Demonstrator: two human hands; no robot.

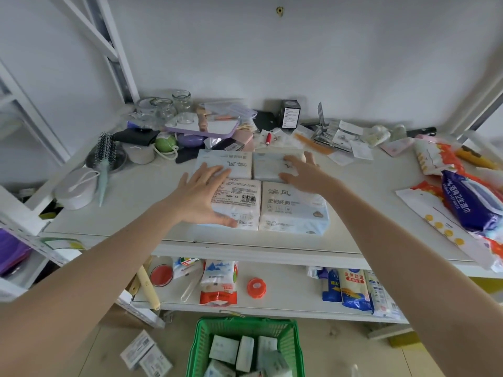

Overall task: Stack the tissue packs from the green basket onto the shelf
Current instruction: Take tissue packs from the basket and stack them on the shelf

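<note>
Head view. Four tissue packs lie flat on the white shelf (122, 213) in a two-by-two block, edges touching.

Far row: far-left pack (231, 160) and far-right pack (268, 168). Near row: near-left pack (241, 197), barcode side up, and near-right pack (292, 210), printed face up. The near packs appear to sit on further packs beneath them (a second wrapper edge shows along their front sides).

The left hand (202, 195) lies palm down across the left side of the near-left pack. Its fingers (217, 172) are straight and spread, their tips reaching the near edge of the far-left pack; the thumb runs along the front edge of the near-left pack. Nothing is gripped.

The right hand (306, 172) lies flat on the far-right pack, at 2 o'clock from the left hand. Its fingers (292, 160) are extended and slightly spread, pressing on the wrapper without curling round it.

The green basket (202, 336) stands on the floor at 6 o'clock from the block, below the lower shelf (285, 292). Several more tissue packs (224, 349) lie loose inside it, tilted against one another.

On the shelf, a hairbrush (104, 159) lies at 9 o'clock from the block, and a purple wet-wipes bag (471, 202) at 3 o'clock. Glass jars (166, 107) stand at 11 o'clock against the wall.
</note>
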